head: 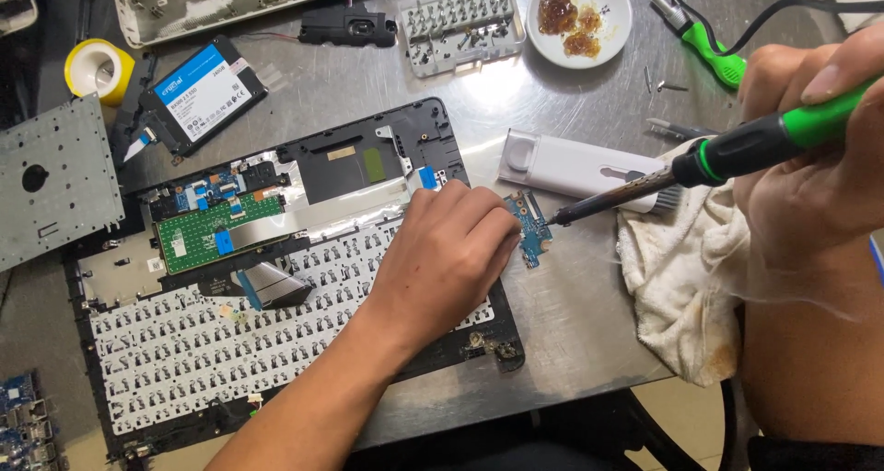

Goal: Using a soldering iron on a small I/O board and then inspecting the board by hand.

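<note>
A left hand [451, 255] presses fingers together on a small blue circuit board [532, 232] at centre. From three o'clock, the right hand [815, 149] grips a green-handled soldering iron [700, 162], tip meeting the board – steadiness matters. Below lies a scuffed metal bench [571, 324], with an opened laptop base [276, 287] at eight o'clock and a stained cloth [681, 278] at four.

The small board [531, 229] lies on the table [571, 324], just right of the open laptop base [276, 287]. A cloth [677, 278] lies to its right. A long case [580, 169] lies just behind it. Far back sit a bit box [458, 20] and, right of that, a dish [578, 6]. A drive [203, 89] lies far left.
</note>
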